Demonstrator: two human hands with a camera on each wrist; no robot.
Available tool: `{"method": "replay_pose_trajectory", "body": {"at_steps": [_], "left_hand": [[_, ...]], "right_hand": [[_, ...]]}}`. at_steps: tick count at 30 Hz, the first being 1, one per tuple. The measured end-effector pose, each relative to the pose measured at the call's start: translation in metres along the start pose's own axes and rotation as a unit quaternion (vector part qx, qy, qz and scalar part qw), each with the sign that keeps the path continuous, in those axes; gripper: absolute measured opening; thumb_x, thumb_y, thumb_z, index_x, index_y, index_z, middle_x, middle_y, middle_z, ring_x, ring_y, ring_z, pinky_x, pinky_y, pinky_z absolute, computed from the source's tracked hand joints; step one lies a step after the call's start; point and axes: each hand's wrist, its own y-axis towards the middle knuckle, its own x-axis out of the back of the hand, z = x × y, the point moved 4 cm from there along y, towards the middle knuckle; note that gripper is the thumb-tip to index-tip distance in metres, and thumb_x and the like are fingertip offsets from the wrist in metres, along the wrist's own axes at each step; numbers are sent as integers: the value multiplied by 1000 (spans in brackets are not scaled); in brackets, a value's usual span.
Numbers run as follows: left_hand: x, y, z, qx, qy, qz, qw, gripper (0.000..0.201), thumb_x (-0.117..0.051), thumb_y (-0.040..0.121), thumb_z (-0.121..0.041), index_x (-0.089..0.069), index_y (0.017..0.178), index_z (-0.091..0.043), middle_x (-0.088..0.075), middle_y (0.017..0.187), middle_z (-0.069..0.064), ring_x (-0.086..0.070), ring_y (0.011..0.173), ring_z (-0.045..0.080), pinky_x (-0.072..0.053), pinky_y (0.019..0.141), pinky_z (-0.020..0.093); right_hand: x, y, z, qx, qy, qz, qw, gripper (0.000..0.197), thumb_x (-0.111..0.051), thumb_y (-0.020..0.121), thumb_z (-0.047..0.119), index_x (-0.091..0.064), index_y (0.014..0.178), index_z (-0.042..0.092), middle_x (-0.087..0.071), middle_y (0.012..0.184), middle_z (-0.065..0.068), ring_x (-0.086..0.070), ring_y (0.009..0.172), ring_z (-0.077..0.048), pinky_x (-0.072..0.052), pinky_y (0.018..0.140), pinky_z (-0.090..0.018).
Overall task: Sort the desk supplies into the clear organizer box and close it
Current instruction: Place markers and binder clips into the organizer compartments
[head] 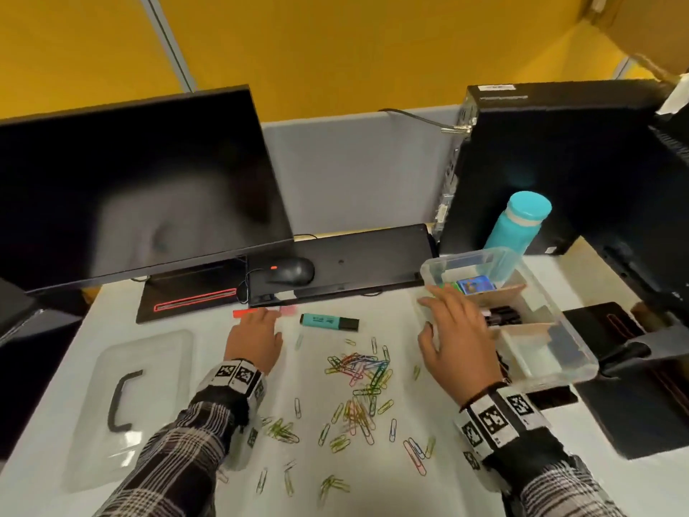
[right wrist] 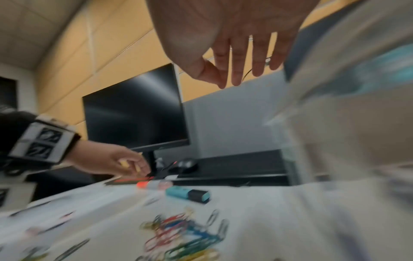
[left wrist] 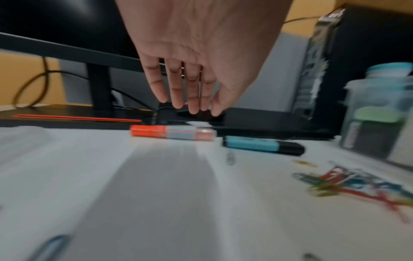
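An orange highlighter (left wrist: 172, 132) lies on the white desk at the foot of the monitor. My left hand (head: 257, 330) hovers just above it with straight fingers (left wrist: 192, 95) and holds nothing. A teal highlighter (head: 329, 321) with a black cap lies to its right. Several coloured paper clips (head: 359, 371) are scattered across the middle of the desk. The clear organizer box (head: 574, 371) stands open at the right, with markers and small items in cardboard-divided compartments. My right hand (head: 453, 330) hangs empty with spread fingers at the box's left wall.
The box's clear lid (head: 126, 408) with a black handle lies at the left. A black monitor (head: 130, 192), mouse (head: 292, 271) and keyboard (head: 365, 261) line the back. A teal bottle (head: 518, 225) and a black computer tower (head: 551, 162) stand behind the box.
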Motion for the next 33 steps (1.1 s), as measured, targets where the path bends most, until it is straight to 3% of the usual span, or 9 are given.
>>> {"method": "replay_pose_trajectory", "body": {"at_steps": [4,7,9,12,15,17,24,29,33], "left_hand": [[-11,13,43,22,68,38,997,53,-47,95,-37,-32,142,-19,-37,146,1,-37,132,22,-37,105,38],[-13,24,53,-8,83,43,996,55,-48,95,-26,-27,145,-18,-31,151,0,-33,135,23,-36,108,38],[-12,31,50,-26,78,52,995,58,-46,94,-16,-23,147,-18,-25,154,1,-29,138,23,-34,110,38],[-9,44,39,-60,63,62,994,62,-48,92,-9,-22,148,-17,-26,154,2,-27,139,24,-31,112,39],[-14,54,38,-78,81,92,989,56,-47,93,-14,-27,145,-18,-32,150,4,-32,136,25,-33,109,40],[-18,59,42,-89,88,101,987,51,-49,93,-15,-32,142,-19,-37,145,3,-38,131,25,-36,106,39],[-30,60,50,-110,114,105,982,30,-55,91,-22,-52,121,-19,-45,128,2,-42,118,22,-48,94,36],[-33,46,55,-125,117,88,981,28,-46,95,-26,-48,122,-19,-48,127,3,-46,114,22,-45,93,34],[-29,34,47,-122,46,56,990,29,-42,97,-27,-45,125,-19,-48,128,3,-49,110,21,-45,95,33]], "right_hand": [[-58,21,43,87,17,95,991,34,-44,89,20,-60,119,15,-60,124,-2,-52,118,-21,-46,100,-38],[-109,34,54,70,-22,229,971,46,-44,94,20,-39,140,19,-41,145,0,-40,130,-18,-39,107,-32],[-134,39,60,54,-42,296,953,57,-46,94,18,-25,147,22,-26,154,1,-33,136,-19,-39,107,-35],[-157,43,68,32,-75,352,932,65,-47,92,17,-16,148,25,-28,152,-2,-37,132,-24,-43,102,-39],[-165,44,74,10,-119,332,936,47,-47,93,16,-33,138,21,-48,129,-5,-51,109,-22,-48,83,-33],[-166,41,76,3,-131,315,940,35,-47,93,15,-44,127,18,-51,120,-3,-52,103,-20,-47,77,-30],[-154,40,73,-67,-62,311,946,27,-50,89,24,-50,116,18,-52,110,-1,-53,96,-18,-45,72,-28],[-116,47,76,-103,24,229,968,20,-52,87,28,-53,106,21,-54,96,4,-54,81,-15,-45,67,-26],[-73,50,67,-68,46,175,981,20,-52,87,21,-57,106,23,-55,101,3,-55,88,-18,-45,70,-28]]}}
